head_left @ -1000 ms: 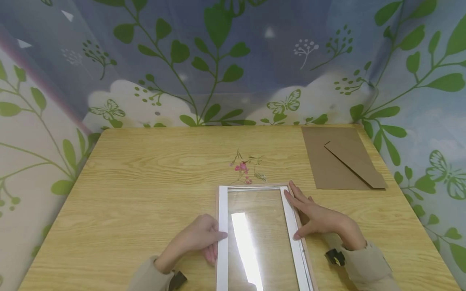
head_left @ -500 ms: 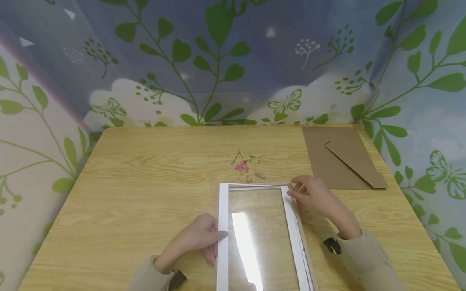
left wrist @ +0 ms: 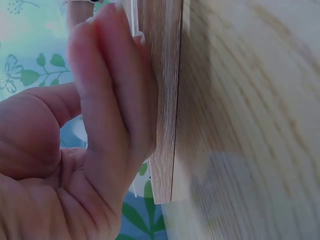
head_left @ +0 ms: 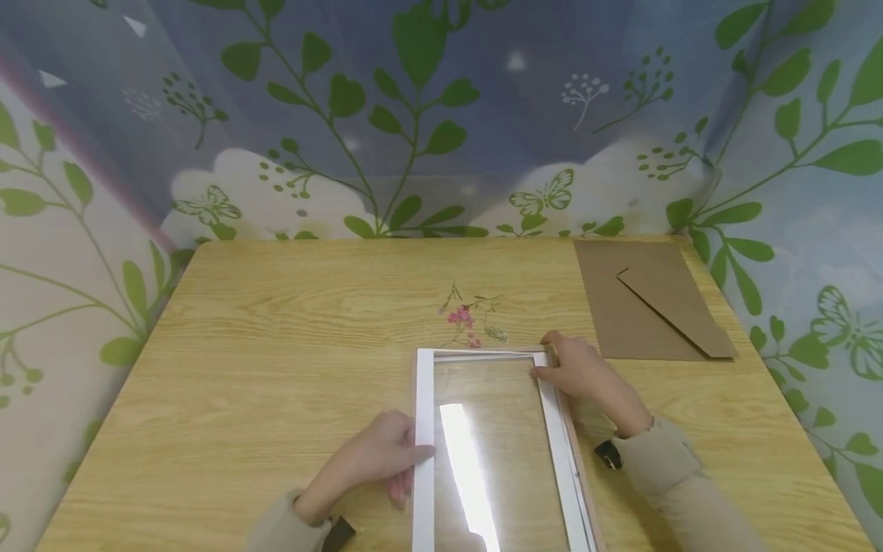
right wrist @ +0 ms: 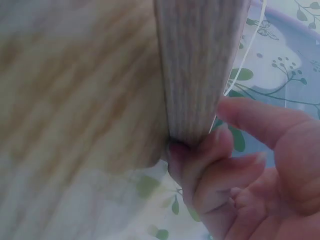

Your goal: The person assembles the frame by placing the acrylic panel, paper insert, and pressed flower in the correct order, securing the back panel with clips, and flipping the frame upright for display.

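A picture frame (head_left: 424, 491) with a wooden rim and white inner borders lies on the table, its near end cut off by the head view. A clear pane (head_left: 510, 452) fills its middle and reflects a bright light. My left hand (head_left: 378, 451) holds the left side, thumb on the white border. In the left wrist view its fingers lie along the wooden side (left wrist: 164, 100). At the far right corner my right hand (head_left: 588, 376) grips the frame, thumb on top. The right wrist view shows its curled fingers (right wrist: 215, 175) at the end of the wooden rim (right wrist: 195, 65).
Several small dried flowers (head_left: 461, 316) lie just beyond the frame's far edge. A brown backing board (head_left: 614, 322) with an angled stand leg (head_left: 679, 318) lies at the table's back right. Patterned cloth (head_left: 441, 153) surrounds the wood-grain table (head_left: 276, 330) at the back and sides.
My right hand has gone from lying spread along the right border to gripping the far right corner, its thumb now on the border's end. The left hand and frame have hardly moved.
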The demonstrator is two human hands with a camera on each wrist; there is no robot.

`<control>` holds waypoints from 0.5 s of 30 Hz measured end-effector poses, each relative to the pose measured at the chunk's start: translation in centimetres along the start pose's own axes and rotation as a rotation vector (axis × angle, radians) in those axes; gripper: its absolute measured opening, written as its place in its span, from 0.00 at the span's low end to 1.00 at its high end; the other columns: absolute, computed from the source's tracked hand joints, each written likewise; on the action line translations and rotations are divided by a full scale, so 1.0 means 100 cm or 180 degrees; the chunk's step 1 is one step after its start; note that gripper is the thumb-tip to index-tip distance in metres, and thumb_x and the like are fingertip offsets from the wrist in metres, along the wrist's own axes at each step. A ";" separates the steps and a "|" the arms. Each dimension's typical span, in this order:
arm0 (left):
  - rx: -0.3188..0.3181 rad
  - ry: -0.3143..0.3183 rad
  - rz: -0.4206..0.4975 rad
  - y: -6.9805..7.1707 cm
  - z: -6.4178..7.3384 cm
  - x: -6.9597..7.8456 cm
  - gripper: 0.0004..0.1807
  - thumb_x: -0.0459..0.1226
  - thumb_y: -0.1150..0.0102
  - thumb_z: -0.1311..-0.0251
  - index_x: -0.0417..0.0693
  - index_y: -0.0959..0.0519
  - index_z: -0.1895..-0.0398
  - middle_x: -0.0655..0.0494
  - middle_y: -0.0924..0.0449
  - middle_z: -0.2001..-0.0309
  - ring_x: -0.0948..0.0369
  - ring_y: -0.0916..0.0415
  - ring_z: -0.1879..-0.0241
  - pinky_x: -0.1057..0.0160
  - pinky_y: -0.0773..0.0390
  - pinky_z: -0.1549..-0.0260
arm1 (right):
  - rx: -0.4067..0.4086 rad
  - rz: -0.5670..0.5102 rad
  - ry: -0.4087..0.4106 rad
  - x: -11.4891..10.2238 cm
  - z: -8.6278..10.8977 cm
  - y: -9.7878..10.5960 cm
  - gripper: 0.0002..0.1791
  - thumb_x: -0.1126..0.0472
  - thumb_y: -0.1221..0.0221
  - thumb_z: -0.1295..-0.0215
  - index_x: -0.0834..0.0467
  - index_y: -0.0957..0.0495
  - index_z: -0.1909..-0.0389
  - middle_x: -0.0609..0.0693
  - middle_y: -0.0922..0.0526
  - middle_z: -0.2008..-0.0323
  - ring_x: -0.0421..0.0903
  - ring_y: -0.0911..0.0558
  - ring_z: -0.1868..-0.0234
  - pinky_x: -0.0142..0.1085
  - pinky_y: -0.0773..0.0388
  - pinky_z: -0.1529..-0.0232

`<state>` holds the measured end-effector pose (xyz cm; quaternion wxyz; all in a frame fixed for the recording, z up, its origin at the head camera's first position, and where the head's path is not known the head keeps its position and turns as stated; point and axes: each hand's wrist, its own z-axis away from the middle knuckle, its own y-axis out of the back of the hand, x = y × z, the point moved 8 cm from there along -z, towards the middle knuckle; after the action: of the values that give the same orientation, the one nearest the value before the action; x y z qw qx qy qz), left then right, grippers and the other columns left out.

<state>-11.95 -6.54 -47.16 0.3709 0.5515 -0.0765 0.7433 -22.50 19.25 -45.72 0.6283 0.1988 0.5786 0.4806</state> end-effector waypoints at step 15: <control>0.0189 0.0001 -0.0260 0.007 0.001 0.002 0.15 0.36 0.42 0.32 0.40 0.30 0.76 0.51 0.23 0.88 0.60 0.24 0.92 0.61 0.21 0.88 | 0.0175 -0.0096 -0.0098 0.004 -0.002 0.000 0.28 0.59 0.38 0.38 0.71 0.32 0.43 0.52 0.28 0.80 0.44 0.28 0.82 0.35 0.30 0.82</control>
<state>-12.31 -7.03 -46.77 0.3844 0.5648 -0.0317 0.7296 -22.75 19.47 -46.02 0.6386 0.2146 0.5848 0.4518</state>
